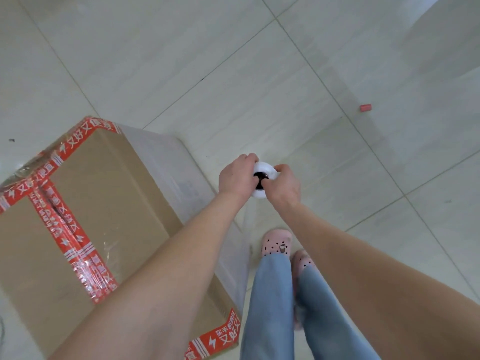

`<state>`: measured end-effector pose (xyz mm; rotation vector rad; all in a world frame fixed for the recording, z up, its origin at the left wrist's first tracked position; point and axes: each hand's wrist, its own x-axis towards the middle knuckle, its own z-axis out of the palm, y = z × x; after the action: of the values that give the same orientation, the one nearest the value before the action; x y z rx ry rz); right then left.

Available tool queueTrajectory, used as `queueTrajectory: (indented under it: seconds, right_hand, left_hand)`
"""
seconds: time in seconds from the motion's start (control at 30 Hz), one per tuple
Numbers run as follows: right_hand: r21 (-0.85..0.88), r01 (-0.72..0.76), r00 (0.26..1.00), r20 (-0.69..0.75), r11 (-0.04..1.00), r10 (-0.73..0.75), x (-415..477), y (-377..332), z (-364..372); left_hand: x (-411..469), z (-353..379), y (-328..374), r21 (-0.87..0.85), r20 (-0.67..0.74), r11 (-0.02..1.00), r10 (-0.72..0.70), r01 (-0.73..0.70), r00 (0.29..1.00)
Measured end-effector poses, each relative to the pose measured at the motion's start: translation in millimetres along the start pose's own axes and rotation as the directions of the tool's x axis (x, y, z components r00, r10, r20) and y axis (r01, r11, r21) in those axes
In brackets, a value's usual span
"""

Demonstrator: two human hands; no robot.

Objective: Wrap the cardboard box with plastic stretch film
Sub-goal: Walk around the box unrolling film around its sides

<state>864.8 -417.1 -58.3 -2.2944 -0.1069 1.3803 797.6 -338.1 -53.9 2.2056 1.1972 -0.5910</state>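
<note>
A brown cardboard box [104, 193] sealed with red printed tape stands on the floor at the left. Clear stretch film [166, 162] covers its right side face. To the right of the box, an upright white roll of stretch film [262, 194] with a dark core is seen end-on. My left hand [235, 178] grips the roll's top rim from the left, thumb at the core. My right hand [284, 184] grips the rim from the right. Film runs down from the roll toward the box's near corner.
Pale floor tiles [259, 74] with grey joints stretch all around. A small red object [365, 108] lies on the floor at the right. My feet in pink clogs [276, 245] and blue jeans stand just right of the box's near corner.
</note>
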Motion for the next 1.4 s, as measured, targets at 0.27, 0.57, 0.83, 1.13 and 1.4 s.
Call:
queueTrajectory:
  seconds: [0.27,0.57,0.83,1.13,1.4]
  right_hand:
    - [-0.206,0.085,0.991,-0.081,0.975,-0.104,6,-17,-2]
    - [-0.373,0.273,0.958,0.025,0.887,-0.284,25,-76,12]
    - [-0.268,0.193,0.978,0.125,0.944,-0.165,33,-89,25]
    - [-0.318,0.24,0.968,0.15,0.917,-0.201,43,-98,23]
    - [-0.464,0.424,0.906,0.216,0.778,-0.365,57,-135,37]
  left_hand:
    - [16,-8,-4,-0.064,-0.085,0.996,-0.06,0.055,0.995]
    - [23,-22,-25,-0.68,0.007,0.564,-0.634,0.468,0.773]
    - [34,-36,-35,-0.486,-0.062,0.729,-0.579,0.482,0.813]
    - [61,-53,-42,-0.173,-0.143,0.948,-0.293,0.267,0.945]
    - [65,-62,-58,-0.578,-0.073,0.636,-0.665,0.512,0.743]
